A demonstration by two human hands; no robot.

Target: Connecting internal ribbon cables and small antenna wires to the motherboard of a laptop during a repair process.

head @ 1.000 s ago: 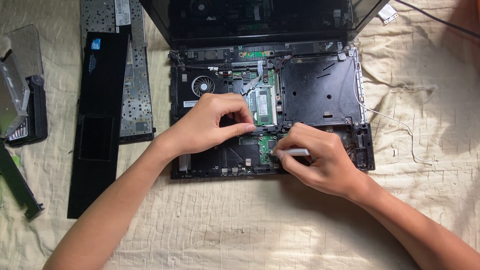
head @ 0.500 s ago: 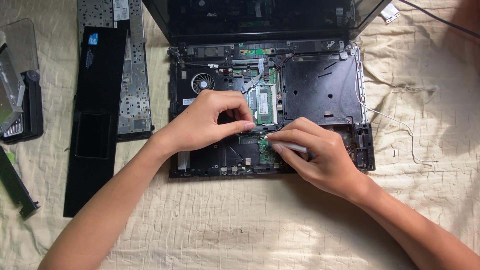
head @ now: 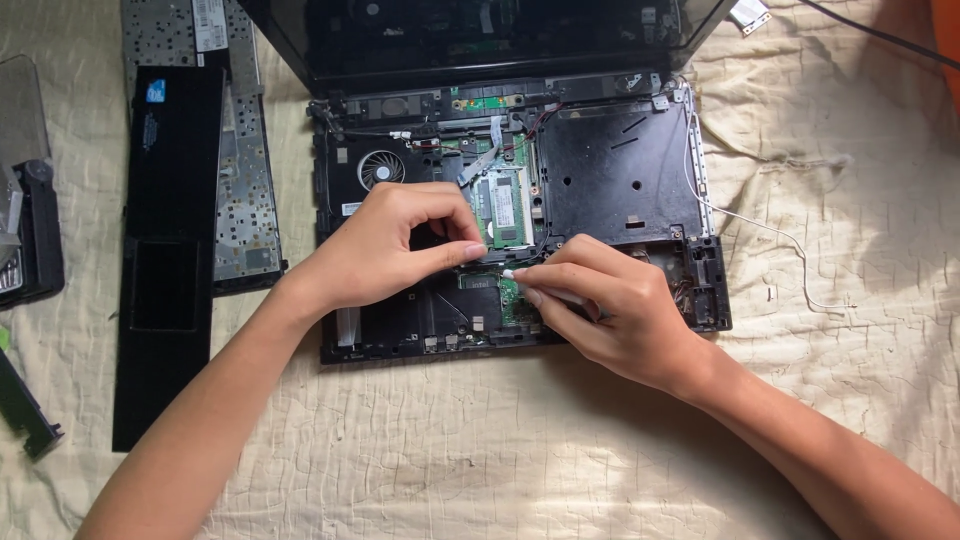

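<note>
An opened black laptop base [head: 620, 180] lies on a cream quilt, its circuit board, round fan [head: 381, 168] and green memory module [head: 505, 208] exposed. My left hand [head: 395, 245] rests on the middle of the base, thumb and forefinger pinched just below the memory module. My right hand [head: 610, 305] grips a thin white tool [head: 545, 290] like a pen, its tip touching the board beside my left fingertips. What the left fingers pinch is too small to see.
The laptop's dark screen [head: 480, 35] stands open at the back. A black palm-rest cover [head: 165, 230] and a removed keyboard [head: 235, 150] lie to the left. A black part [head: 30, 240] sits at the left edge. A thin white wire [head: 770, 235] trails right.
My right hand has lifted the white tool's tip up to the left fingertips. The left hand holds its place on the board.
</note>
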